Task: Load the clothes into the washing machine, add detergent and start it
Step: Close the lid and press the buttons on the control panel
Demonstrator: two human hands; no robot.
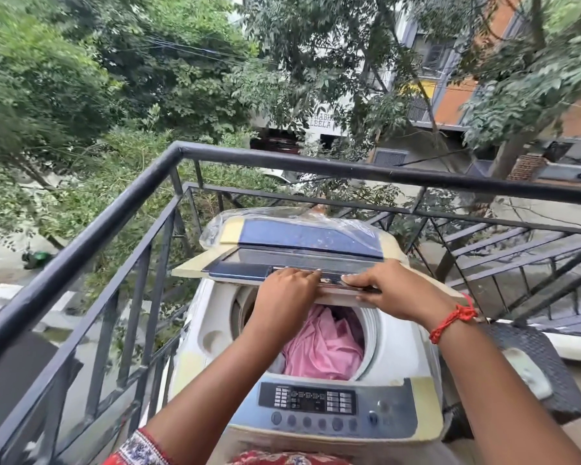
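Note:
A white top-loading washing machine (396,350) stands on a balcony. Pink clothes (322,344) lie in its drum. Its folding lid (282,260), blue and cream with plastic wrap at the back, is partly raised over the opening. My left hand (284,290) grips the lid's front edge, fingers curled over it. My right hand (389,290), with a red thread on the wrist, holds the same edge beside it, thumb underneath. The control panel (316,402) with buttons faces me at the front.
A dark metal railing (121,209) runs along the left and far side of the balcony. A dark woven stand (544,364) with a pale object on it sits to the right of the machine. Trees, a street and buildings lie beyond.

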